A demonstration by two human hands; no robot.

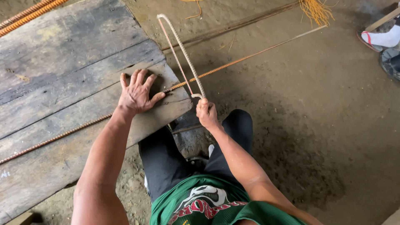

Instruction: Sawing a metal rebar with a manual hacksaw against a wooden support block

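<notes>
The left hand [136,93] is pressing flat, fingers spread, holding a rusty steel rod [233,62] against the wooden surface [62,62]. The right hand [207,113] is gripping a hacksaw [183,54], its blade crossing the rod just beside the surface's edge.

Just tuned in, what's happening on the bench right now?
A person is working on a long rusty steel rod laid across a weathered plank bench. The left hand presses flat on the rod at the bench edge. The right hand grips the handle end of a hacksaw made from bent rebar, its blade crossing the rod just past the bench edge. Another person's sandalled foot shows at top right.
</notes>
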